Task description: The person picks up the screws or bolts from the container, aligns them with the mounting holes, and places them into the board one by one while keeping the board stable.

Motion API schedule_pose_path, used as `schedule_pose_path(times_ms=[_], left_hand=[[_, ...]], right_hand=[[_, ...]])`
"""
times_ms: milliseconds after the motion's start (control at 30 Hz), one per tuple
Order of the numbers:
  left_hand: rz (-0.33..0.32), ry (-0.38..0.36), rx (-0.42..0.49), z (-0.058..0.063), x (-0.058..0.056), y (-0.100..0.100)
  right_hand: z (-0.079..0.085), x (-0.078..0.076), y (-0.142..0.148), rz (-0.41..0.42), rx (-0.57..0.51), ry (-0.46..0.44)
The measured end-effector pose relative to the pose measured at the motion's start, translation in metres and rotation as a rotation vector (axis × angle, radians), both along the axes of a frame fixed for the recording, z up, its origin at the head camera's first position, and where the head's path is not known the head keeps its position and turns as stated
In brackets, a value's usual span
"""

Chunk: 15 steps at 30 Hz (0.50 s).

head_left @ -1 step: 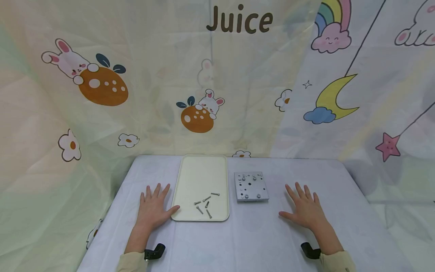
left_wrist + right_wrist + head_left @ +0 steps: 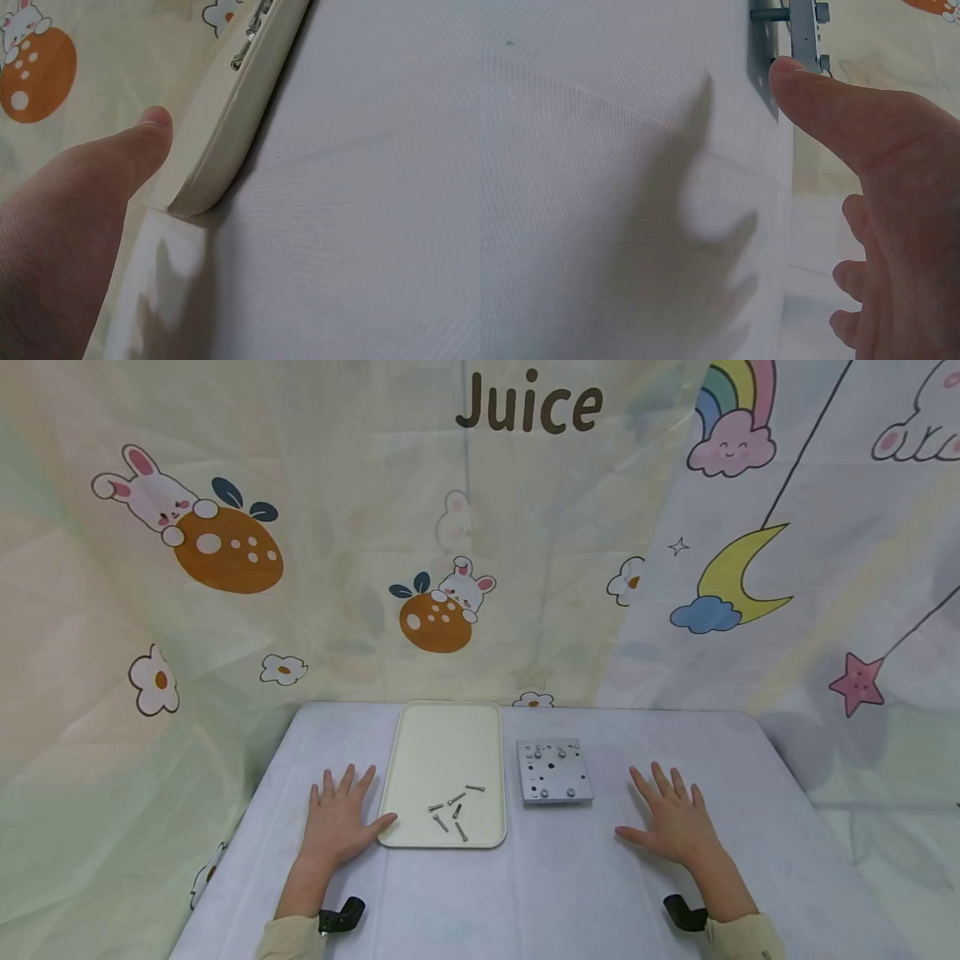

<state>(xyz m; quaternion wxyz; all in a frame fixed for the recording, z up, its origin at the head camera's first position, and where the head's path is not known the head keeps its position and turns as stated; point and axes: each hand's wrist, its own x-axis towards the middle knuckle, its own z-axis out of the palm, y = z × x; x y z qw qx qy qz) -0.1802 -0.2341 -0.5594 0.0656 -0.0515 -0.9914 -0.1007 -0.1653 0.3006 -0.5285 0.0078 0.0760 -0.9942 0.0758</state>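
My left hand [image 2: 337, 822] is spread with straight fingers at the left of a cream tray [image 2: 450, 739]. Its thumb overlaps the tray's near left corner in the head view. Several small metal screws [image 2: 461, 832] lie loose in the near half of the tray. A square metal block [image 2: 558, 781] with holes and several screw heads on top stands right of the tray. In the right wrist view, a post shows beneath the plate [image 2: 804, 34]. Fingers spread, my right hand [image 2: 675, 827] is over the cloth to the right of the block and holds nothing.
A white cloth [image 2: 570, 877] covers the table, whose far edge meets a printed curtain [image 2: 337, 527] with rabbits, oranges and a moon. Black wrist cameras [image 2: 684, 913] sit on both wrists, beside light sleeves [image 2: 294, 938].
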Motion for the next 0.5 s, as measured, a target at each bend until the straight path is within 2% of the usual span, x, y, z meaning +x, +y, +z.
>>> schedule_pose_path(times_ms=[500], left_hand=[[-0.028, 0.017, 0.01, 0.0009, -0.0006, 0.0006]], right_hand=[[-0.0028, 0.0001, -0.0093, 0.023, -0.033, 0.021]])
